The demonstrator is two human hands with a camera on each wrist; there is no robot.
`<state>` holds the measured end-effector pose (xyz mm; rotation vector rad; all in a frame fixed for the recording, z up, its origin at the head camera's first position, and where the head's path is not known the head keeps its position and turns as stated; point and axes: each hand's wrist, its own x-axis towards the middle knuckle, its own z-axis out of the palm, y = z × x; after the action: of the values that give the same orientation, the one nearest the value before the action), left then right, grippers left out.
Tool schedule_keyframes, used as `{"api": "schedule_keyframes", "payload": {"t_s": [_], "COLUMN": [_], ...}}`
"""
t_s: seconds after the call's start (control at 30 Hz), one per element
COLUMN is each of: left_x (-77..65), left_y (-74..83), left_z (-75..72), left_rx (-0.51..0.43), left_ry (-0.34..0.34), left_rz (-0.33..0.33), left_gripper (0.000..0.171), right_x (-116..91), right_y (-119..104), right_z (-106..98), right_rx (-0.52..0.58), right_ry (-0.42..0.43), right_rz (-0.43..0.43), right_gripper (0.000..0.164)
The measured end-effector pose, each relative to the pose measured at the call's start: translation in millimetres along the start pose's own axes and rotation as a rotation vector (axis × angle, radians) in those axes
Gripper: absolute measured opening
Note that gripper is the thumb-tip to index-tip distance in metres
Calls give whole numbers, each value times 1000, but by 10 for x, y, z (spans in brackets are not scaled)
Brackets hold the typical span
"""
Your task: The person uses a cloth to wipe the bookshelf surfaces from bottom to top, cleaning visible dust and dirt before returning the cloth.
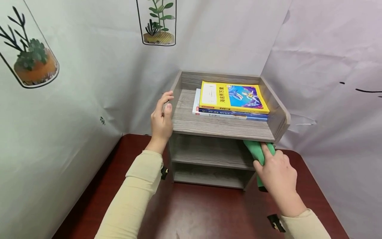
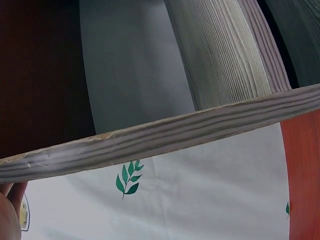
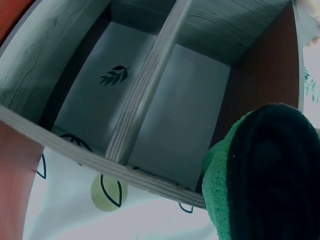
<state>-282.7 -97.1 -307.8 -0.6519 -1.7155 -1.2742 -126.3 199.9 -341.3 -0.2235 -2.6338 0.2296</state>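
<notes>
Left hand (image 1: 162, 120), fingers relaxed, rests against shelf unit (image 1: 206, 124) at 9 o'clock. Right hand (image 1: 280, 171) grips green cloth (image 1: 254, 150) at 4 o'clock (books (image 1: 234, 99) stacked at 12).

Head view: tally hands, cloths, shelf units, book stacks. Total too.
Hands: 2 (left hand, right hand)
Cloths: 1 (green cloth)
Shelf units: 1 (grey wood-grain shelf unit)
Book stacks: 1 (book stack with a yellow cover on top)
Total: 5

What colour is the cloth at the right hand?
The cloth is green with a dark end, clearest in the head view.
</notes>
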Motion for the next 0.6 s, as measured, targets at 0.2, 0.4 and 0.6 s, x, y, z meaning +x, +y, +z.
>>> {"api": "schedule_keyframes", "payload": {"t_s": [0.2,0.4,0.6], "left_x": [0,-1,0], "left_y": [4,-16,-11], "left_z": [-3,12,9], "left_rx": [11,10,12], "left_ry": [0,5,13], "left_rz": [7,20,23], "left_gripper": [35,35,37], "right_x": [-14,-72,-108], "right_y": [-1,8,14], "right_z": [69,168,249], "right_rx": [21,37,42], "right_ry": [-12,-40,-20], "right_rz": [38,81,87], "right_gripper": [56,55,55]}}
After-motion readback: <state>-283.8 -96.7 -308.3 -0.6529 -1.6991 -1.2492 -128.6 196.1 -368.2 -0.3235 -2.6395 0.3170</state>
